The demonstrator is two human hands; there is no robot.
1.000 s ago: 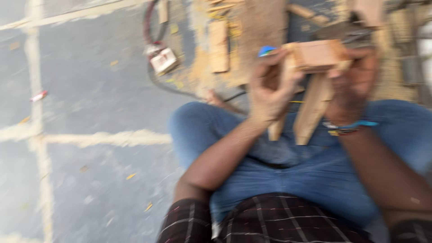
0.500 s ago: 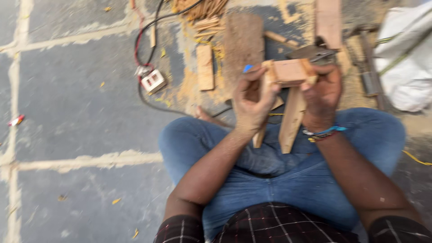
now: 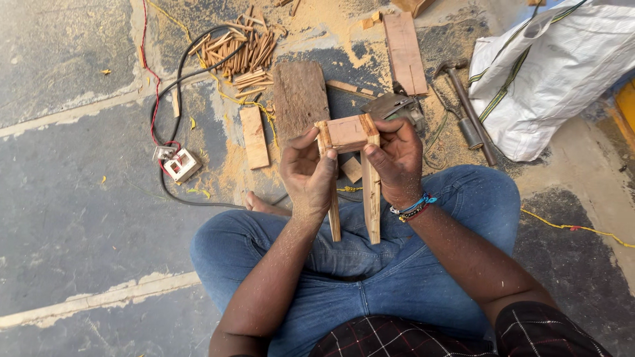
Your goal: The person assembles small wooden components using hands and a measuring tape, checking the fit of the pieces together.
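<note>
Head view is showing a person sitting cross-legged on the floor, with both hands holding up a small wooden frame [image 3: 349, 162] over the lap. The left hand [image 3: 307, 173] is closing around one leg, the right hand [image 3: 397, 158] is gripping the other and the top block. They appear to be pressing the joints together; squaring them probably comes next. A hammer [image 3: 465, 112] is lying nearby.

We note blue denim jeans [image 3: 370, 264], dusted w/ sawdust at the knees. Dark plaid shirt [image 3: 423, 337], thin light check lines, sleeves short, just below the jeans in view. Beaded bracelets [image 3: 411, 207], blue and red, on right wrist above the jeans. Forearms sawdust-speckled.
</note>
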